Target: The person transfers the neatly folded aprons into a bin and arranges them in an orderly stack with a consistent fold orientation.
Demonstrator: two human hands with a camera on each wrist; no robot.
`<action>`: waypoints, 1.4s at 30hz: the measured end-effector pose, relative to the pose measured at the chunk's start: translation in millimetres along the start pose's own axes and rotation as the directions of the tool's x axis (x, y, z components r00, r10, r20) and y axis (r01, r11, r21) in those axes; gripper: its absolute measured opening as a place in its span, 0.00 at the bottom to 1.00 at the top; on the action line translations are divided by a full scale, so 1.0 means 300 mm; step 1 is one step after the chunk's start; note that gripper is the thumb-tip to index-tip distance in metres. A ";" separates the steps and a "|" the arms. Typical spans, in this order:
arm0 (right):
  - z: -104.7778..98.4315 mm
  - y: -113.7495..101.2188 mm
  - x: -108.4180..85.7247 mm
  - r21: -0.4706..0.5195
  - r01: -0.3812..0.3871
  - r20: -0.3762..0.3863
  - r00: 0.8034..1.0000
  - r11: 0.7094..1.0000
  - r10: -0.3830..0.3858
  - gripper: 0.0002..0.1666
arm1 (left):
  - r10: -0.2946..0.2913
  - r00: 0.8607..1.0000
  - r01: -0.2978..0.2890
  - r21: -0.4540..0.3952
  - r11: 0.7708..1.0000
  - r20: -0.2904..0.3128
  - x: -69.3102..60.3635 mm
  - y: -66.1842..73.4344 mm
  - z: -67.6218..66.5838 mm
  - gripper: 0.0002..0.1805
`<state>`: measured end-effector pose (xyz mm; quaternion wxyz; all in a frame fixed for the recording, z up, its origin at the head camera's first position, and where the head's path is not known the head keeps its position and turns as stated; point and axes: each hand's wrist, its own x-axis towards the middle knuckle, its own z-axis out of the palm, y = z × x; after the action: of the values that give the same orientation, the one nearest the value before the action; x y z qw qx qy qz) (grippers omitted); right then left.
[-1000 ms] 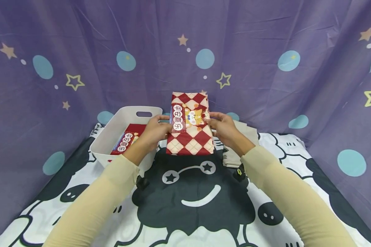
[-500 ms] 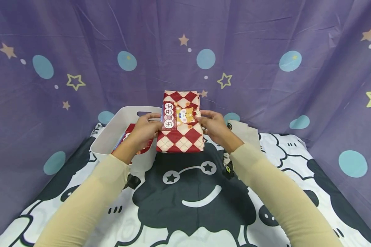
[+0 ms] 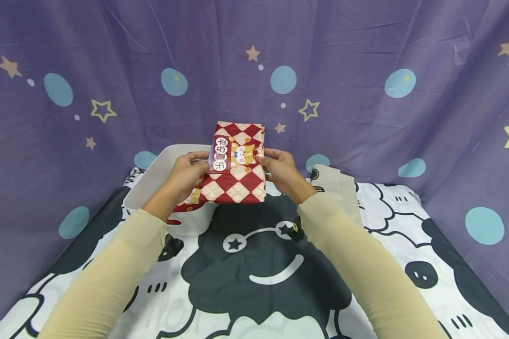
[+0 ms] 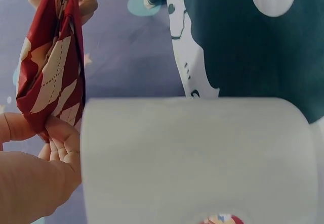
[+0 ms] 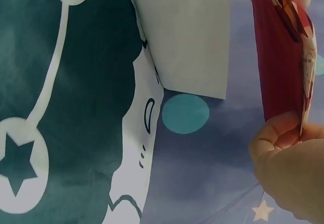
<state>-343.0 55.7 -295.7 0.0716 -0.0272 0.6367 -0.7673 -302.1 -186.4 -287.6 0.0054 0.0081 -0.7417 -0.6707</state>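
Note:
A folded cloth point(image 3: 237, 183) in red and cream diamonds, with a cartoon animal and white characters on a red label, is held up in front of me. My left hand point(image 3: 184, 178) pinches its left edge between thumb and fingers. On the opposite edge, my right hand point(image 3: 286, 173) grips it the same way. Both wrist views show the cloth point(image 4: 53, 82) edge-on, with layered folds. Its lower left part hangs over the right side of a white plastic bin point(image 3: 150, 183). Partly hidden behind my left hand, a similar red folded cloth point(image 3: 192, 201) lies in the bin.
A beige folded cloth point(image 3: 337, 188) lies to the right, partly behind my right forearm. The table cover point(image 3: 267, 263) has a black-and-white sheep print. Behind everything hangs a purple curtain point(image 3: 237, 28) with stars and dots.
Both hands have carried the checked cloth leftward and slightly up, from beside the bin to partly over it. The bin and the beige cloth have stayed put.

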 end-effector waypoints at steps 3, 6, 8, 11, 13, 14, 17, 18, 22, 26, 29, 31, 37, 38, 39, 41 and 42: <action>0.017 0.009 0.012 0.009 -0.009 0.007 1.000 1.000 0.009 0.25 | 0.009 1.000 -0.009 -0.010 1.000 -0.010 0.007 -0.011 -0.019 0.31; 0.036 0.014 0.020 0.021 -0.024 0.011 1.000 0.999 0.023 0.25 | 0.023 1.000 -0.023 -0.009 1.000 -0.020 0.011 -0.021 -0.040 0.30; 0.051 0.016 0.025 0.027 -0.030 0.015 0.999 0.999 0.030 0.26 | 0.029 0.999 -0.029 -0.005 1.000 -0.025 0.013 -0.026 -0.055 0.30; 0.074 0.020 0.034 0.035 -0.046 0.023 0.999 0.998 0.045 0.27 | 0.021 0.999 -0.021 -0.012 1.000 -0.024 0.017 -0.031 -0.077 0.30; 0.088 0.023 0.040 0.032 -0.059 0.029 0.998 0.998 0.059 0.27 | 0.006 1.000 -0.006 -0.018 1.000 -0.021 0.018 -0.035 -0.088 0.30; 0.094 0.025 0.042 0.032 -0.065 0.032 0.997 0.997 0.064 0.27 | -0.004 1.000 0.003 -0.023 1.000 -0.020 0.019 -0.036 -0.093 0.30; 0.108 0.029 0.047 0.037 -0.074 0.036 0.997 0.997 0.072 0.27 | -0.022 1.000 0.021 -0.036 0.999 -0.011 0.020 -0.039 -0.104 0.31; 0.111 0.029 0.048 0.039 -0.076 0.037 0.997 0.996 0.075 0.26 | -0.026 1.000 0.025 -0.039 0.999 -0.010 0.020 -0.040 -0.106 0.31; 0.123 0.032 0.054 0.063 -0.079 0.047 0.996 0.995 0.077 0.26 | -0.029 1.000 0.028 -0.051 0.998 -0.008 0.020 -0.038 -0.120 0.31; 0.133 0.037 0.057 0.092 -0.098 0.061 0.994 0.991 0.092 0.24 | -0.017 1.000 0.017 -0.025 1.000 -0.009 0.017 -0.038 -0.135 0.32; 0.143 0.041 0.054 0.113 -0.113 0.074 0.992 0.987 0.105 0.24 | -0.003 1.000 0.002 -0.011 1.000 -0.008 0.014 -0.040 -0.151 0.32; 0.152 0.042 0.051 0.126 -0.120 0.079 0.991 0.985 0.111 0.24 | -0.002 1.000 0.002 -0.006 1.000 -0.002 0.013 -0.041 -0.163 0.33; 0.181 0.047 0.048 0.169 -0.114 0.080 0.992 0.979 0.102 0.27 | -0.009 1.000 0.009 0.022 1.000 0.016 0.009 -0.040 -0.188 0.32; 0.186 0.048 0.048 0.175 -0.110 0.082 0.992 0.978 0.097 0.27 | -0.010 1.000 0.009 0.020 1.000 0.018 0.009 -0.042 -0.192 0.32; 0.190 0.050 0.048 0.180 -0.106 0.086 0.992 0.978 0.092 0.28 | -0.011 1.000 0.010 0.021 1.000 0.019 0.009 -0.043 -0.197 0.32; 0.199 0.052 0.049 0.185 -0.099 0.096 0.992 0.978 0.082 0.29 | -0.011 1.000 0.011 0.018 1.000 0.018 0.007 -0.046 -0.205 0.34; 0.203 0.054 0.049 0.193 -0.096 0.101 0.992 0.976 0.078 0.30 | -0.016 1.000 0.016 0.014 1.000 0.016 0.006 -0.048 -0.211 0.34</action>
<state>-348.2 -8.6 -300.8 0.1371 -0.0277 0.5538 -0.8208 -302.7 -250.7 -295.5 -0.0058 0.0087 -0.7461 -0.6658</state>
